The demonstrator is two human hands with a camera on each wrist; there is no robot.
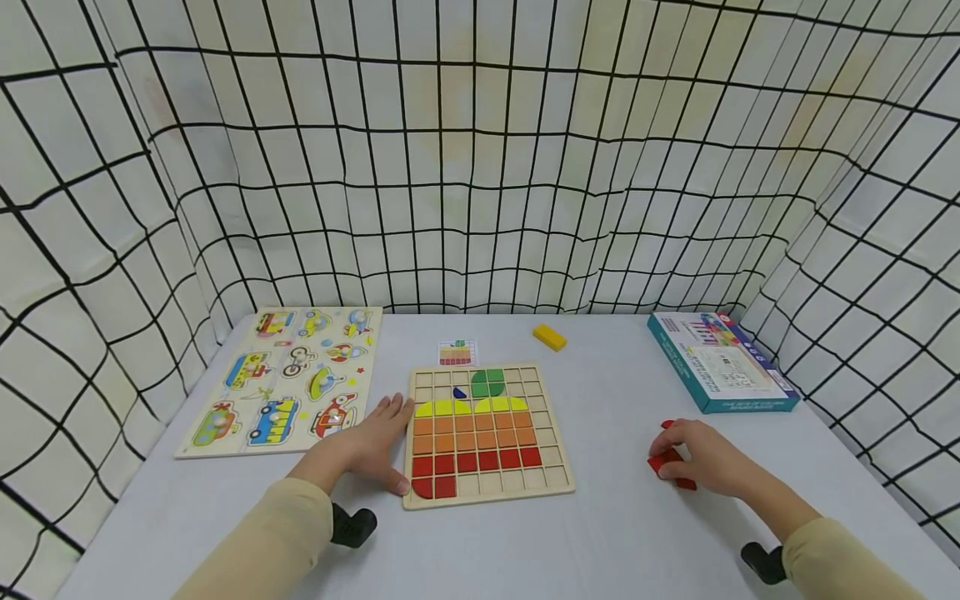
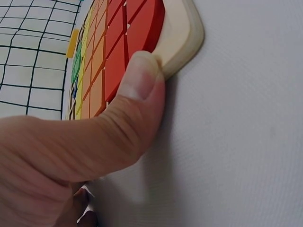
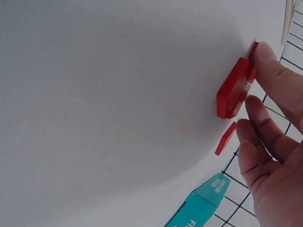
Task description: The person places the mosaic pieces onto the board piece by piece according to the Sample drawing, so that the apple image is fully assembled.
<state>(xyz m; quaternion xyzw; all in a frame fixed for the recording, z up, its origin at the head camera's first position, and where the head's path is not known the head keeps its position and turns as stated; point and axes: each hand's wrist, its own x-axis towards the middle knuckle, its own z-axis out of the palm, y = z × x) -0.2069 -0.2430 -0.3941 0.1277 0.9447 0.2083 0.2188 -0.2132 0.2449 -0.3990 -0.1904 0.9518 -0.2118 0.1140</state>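
A wooden grid board (image 1: 564,481) lies mid-table, filled partly with red, orange, yellow and green tiles, plus a small dark blue tile (image 1: 459,392). My left hand (image 1: 377,443) rests along its left edge, fingers extended, with the thumb on the front corner beside a rounded red tile (image 2: 147,23). Out to the right, my right hand (image 1: 705,457) is over several loose red tiles (image 1: 686,482). Thumb and index finger pinch at a red tile (image 3: 252,59) among them; the fingers partly hide the group. Another red tile (image 3: 226,139) lies apart, near the other fingertips.
A vehicle puzzle board (image 1: 277,375) lies on the left. Behind the grid board are a small picture card (image 1: 457,352) and a yellow block (image 1: 550,337). A teal-sided box (image 1: 723,362) sits at back right. Black-lined netting (image 1: 465,208) surrounds the table.
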